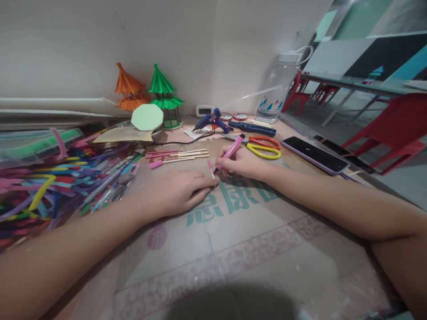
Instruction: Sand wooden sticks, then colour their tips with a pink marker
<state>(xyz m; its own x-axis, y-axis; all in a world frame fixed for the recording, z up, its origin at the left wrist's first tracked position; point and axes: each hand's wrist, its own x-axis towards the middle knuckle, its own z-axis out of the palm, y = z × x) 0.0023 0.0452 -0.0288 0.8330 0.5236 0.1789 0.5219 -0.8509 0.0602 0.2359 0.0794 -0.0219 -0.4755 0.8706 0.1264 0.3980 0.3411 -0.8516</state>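
My right hand [238,161] grips a pink marker [233,147], its dark tip down by a small thin stick [211,169] that is part pink, part pale. Flat on the cardboard [213,249], my left hand [180,191] reaches toward that stick, its fingertips at the near end. Whether the fingers press on it is hard to tell. Behind my left hand lie several pink sticks [160,154] and several plain wooden sticks [195,154]. A pink marker cap [156,165] rests at their left.
Pipe cleaners [40,191] crowd the left. Behind stand orange [128,89] and green [165,95] pagoda models, a glue gun [213,120] and a clear bottle [271,89]. Scissors [265,149], blue-handled pliers [255,128] and a phone [313,154] lie right. Red chairs [393,124] stand beyond.
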